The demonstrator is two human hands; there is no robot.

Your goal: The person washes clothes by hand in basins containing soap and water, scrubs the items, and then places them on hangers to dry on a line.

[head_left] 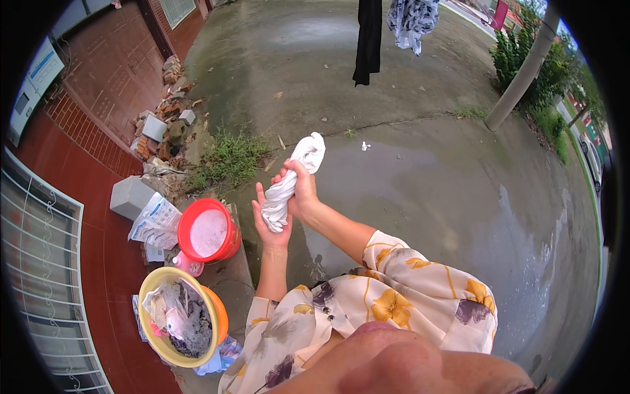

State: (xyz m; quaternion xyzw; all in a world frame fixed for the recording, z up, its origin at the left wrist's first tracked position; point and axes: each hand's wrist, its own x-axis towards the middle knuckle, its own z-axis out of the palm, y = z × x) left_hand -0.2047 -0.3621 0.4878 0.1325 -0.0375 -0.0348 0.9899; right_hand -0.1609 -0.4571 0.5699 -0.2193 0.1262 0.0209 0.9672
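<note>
White cloth, one, twisted rope-like; held clear of wet concrete, in front of the body. Right hand: fingers clamped round the middle. Left hand: fingers extended, not closed; near end of cloth against the palm. Both in contact, right grip farther along. Long axis: slanted, from left palm away and rightward; bunched free end pointing beyond right fist. To the left: red bucket with suds; yellow basin with laundry.

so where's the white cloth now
In the head view, just left of centre: the white cloth is gripped in the right hand, lower end at the left hand, right of the red bucket.
</note>
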